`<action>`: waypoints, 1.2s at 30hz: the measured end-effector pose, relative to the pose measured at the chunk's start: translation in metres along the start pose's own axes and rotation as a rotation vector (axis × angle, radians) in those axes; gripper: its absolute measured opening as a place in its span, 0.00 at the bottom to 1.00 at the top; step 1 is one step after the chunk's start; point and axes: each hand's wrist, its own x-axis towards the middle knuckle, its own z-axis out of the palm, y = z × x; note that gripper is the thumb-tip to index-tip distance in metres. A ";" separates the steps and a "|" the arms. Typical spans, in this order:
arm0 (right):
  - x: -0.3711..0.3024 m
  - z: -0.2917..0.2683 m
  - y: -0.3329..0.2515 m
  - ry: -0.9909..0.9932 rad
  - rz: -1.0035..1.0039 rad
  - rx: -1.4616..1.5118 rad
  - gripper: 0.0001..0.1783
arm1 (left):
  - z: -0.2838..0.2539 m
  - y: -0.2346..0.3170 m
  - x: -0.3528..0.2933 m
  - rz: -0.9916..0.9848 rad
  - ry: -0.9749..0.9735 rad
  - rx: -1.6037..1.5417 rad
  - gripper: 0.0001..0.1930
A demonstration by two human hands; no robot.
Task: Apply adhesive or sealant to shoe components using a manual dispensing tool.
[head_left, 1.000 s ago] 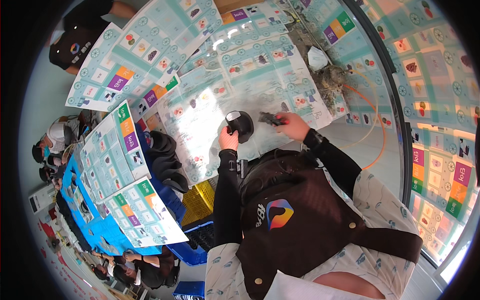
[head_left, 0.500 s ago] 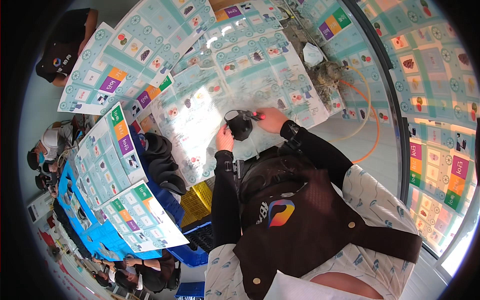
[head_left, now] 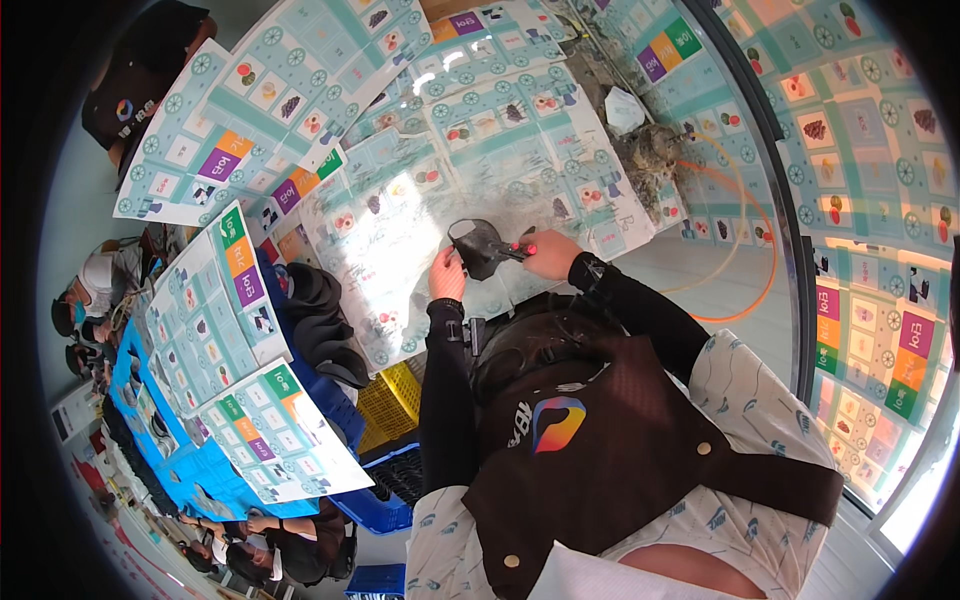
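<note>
Over the sheet-covered table point(head_left: 400, 250), a black, curved, moulded piece point(head_left: 478, 252) is held in front of me. My left hand point(head_left: 447, 274) is closed on its left edge, thumb and fingers pinching the rim. My right hand point(head_left: 553, 256) is closed round a small tool with a red and black handle point(head_left: 526, 249). The tool's dark end points left and meets the right side of the piece. Its exact kind is too small to tell. A light patch shows at the top of the black piece.
Similar black curved pieces point(head_left: 325, 325) are stacked left of the table, near a yellow crate point(head_left: 388, 402) and a blue crate point(head_left: 388, 510). Printed boards point(head_left: 215, 300) stand along the left. An orange hose point(head_left: 768, 275) hangs at right. Other people work at far left.
My right hand and the tool have shifted slightly right and toward me. The black piece has changed its tilt a little, while my left hand keeps hold of its edge.
</note>
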 end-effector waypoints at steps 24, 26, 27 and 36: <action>-0.011 0.006 0.003 0.019 0.025 0.059 0.13 | 0.002 -0.004 0.003 0.047 -0.014 -0.054 0.21; -0.011 0.008 0.003 -0.016 0.006 0.091 0.13 | 0.003 0.001 0.003 0.029 0.018 -0.009 0.21; -0.010 0.009 0.006 -0.057 0.028 0.025 0.13 | 0.006 0.005 0.002 0.012 0.051 0.037 0.22; 0.012 -0.004 0.001 0.057 0.038 0.228 0.17 | -0.006 -0.007 0.009 0.015 0.074 -0.004 0.22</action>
